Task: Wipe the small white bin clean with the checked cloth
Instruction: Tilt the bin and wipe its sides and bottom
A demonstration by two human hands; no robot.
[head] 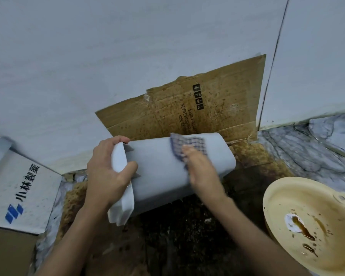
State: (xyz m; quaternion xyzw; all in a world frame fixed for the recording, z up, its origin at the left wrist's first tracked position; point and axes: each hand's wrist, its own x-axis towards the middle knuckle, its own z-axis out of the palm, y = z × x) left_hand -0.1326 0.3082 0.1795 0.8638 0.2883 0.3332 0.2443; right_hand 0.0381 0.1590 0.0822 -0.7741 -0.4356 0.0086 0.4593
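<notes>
One white bin (159,168) lies sideways; the left hand (106,172) grips its rim, fingers curled. The right hand (202,170) presses one checked cloth (187,146) flat beneath straight fingers.

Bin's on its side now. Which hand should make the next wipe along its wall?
Right. The right hand already presses the cloth flat on the bin; the left hand grips its rim, steadying it.

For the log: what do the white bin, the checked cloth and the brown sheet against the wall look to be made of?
White bin: probably plastic, smooth and matte, with even colour and rounded edges. Checked cloth: woven fabric, soft, draping and creasing over the bin's curve. Brown sheet: corrugated cardboard, with fold lines, a torn edge, printed shipping marks and dark stains.
</notes>
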